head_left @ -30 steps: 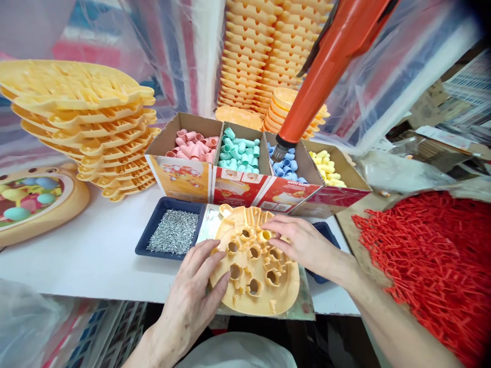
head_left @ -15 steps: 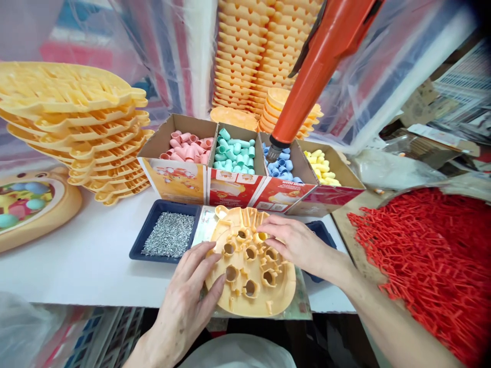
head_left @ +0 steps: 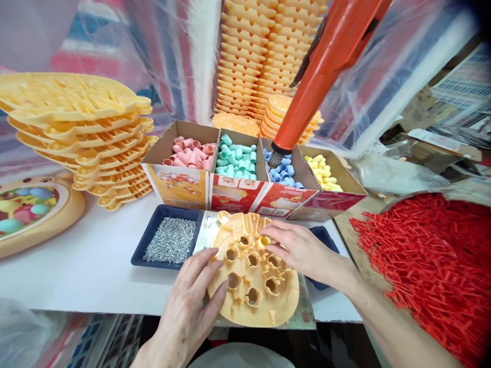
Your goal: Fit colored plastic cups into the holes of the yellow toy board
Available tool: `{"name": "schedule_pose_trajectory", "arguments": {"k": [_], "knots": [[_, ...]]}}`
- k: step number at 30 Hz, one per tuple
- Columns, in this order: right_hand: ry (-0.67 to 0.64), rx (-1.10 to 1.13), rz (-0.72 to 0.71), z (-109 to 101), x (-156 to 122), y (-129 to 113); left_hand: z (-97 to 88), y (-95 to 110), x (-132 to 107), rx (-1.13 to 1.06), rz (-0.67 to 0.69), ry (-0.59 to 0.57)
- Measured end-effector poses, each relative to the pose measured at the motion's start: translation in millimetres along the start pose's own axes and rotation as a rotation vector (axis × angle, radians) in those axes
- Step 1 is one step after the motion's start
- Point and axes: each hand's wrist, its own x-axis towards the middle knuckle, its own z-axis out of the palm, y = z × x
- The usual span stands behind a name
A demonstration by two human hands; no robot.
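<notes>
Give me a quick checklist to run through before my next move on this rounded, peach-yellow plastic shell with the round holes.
1. Left hand at the shell's left edge: ok.
2. Small bright-yellow plastic piece in an upper-right hole, right hand beside it: ok. Fully seated: cannot tell.
3. All holes filled: not ok; several others show open.
4. Small silver metal screws in the dark-blue rectangular tray, left of the shell: ok.
5. Orange-red cylindrical power screwdriver away from both hands: ok. Bit fitted: cannot tell.
6. Printed cardboard bins holding pink, teal, blue and yellow plastic pieces: ok.
</notes>
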Motion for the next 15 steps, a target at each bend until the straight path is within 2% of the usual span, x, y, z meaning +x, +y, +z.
{"name": "schedule_pose_trajectory", "arguments": {"k": [9,12,15], "knots": [[0.004,-0.037,0.118,-3.4,0.5,-0.4,-3.2,1.7,0.9,-0.015,-0.009,-0.05],[0.02,0.014,0.068,-4.0,-0.3,-0.8,-1.9,0.5,-0.5,-0.032,-0.017,-0.056],[-0.05,0.057,0.005,-3.1,1.5,-1.6,-1.6,0.8,-1.3,-0.034,-0.017,-0.051]]}}
